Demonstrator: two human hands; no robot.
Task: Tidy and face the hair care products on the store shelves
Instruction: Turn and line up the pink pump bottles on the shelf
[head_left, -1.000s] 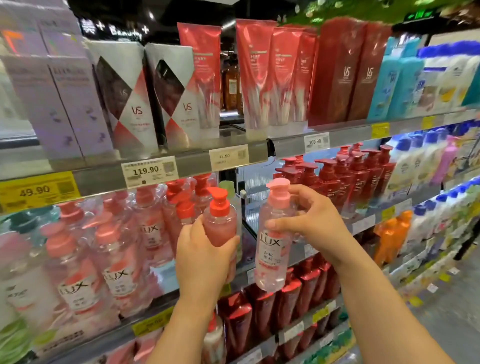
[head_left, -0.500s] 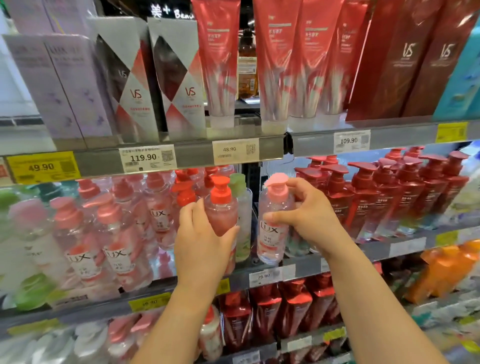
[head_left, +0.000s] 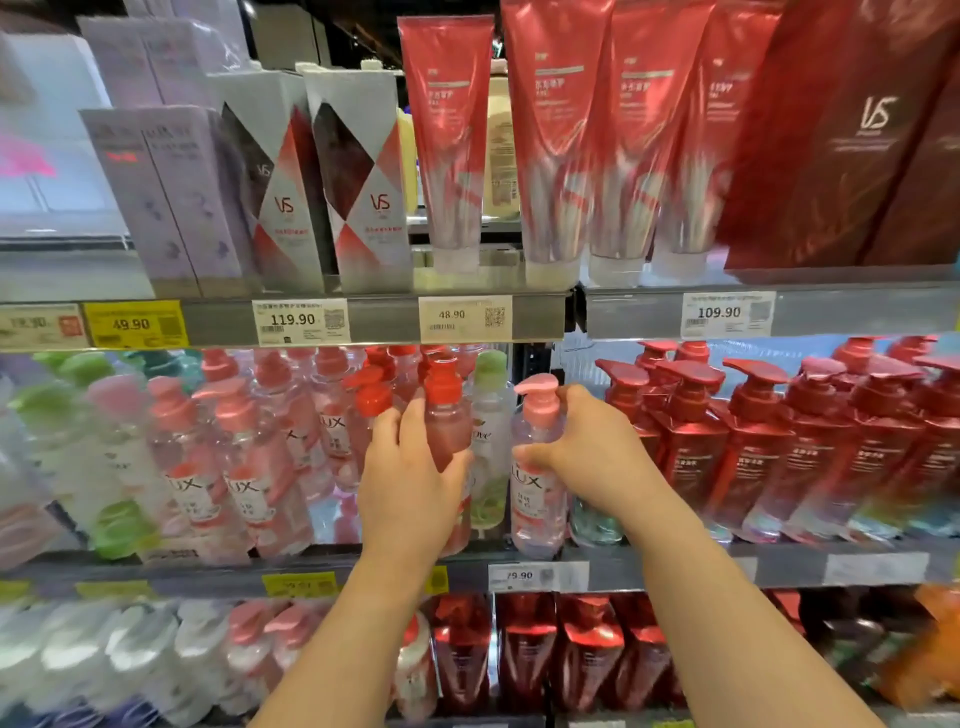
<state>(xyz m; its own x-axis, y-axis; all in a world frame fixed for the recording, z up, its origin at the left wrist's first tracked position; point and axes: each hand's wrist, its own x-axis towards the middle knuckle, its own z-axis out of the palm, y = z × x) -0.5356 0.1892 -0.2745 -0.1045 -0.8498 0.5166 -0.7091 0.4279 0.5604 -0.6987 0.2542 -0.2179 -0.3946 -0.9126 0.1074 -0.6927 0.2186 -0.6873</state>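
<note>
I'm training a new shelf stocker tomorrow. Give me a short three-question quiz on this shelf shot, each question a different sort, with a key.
1. True or false: the right hand holds the Lux bottle with the pale pink pump.
2. Multiple choice: the bottle in the left hand has a pump top that is A) green B) red C) white.
3. Fill in: the price tag above the dark red pump bottles reads ____.

Key: 1 true; 2 B; 3 109.90
</note>
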